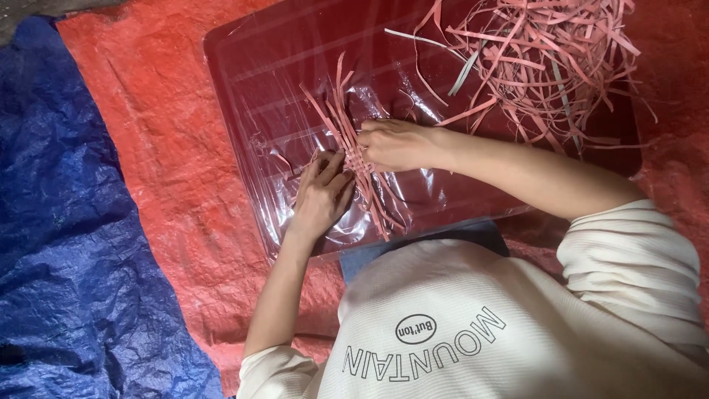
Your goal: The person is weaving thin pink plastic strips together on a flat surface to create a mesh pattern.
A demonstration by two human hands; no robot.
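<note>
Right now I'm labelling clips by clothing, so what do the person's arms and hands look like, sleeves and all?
Both hands, left hand and right hand, are bare: no gloves, and no rings or watch that I can see. The forearms are bare too. A cream ribbed top has its sleeves pushed up near the elbows, with dark printed lettering on it.

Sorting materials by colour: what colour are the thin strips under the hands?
Pinkish red strips, seen best in the head view.

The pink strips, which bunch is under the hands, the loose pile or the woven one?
The woven bunch at the board's middle: both hands press its crossed strips. The loose pile lies tangled at the far right corner, untouched.
</note>
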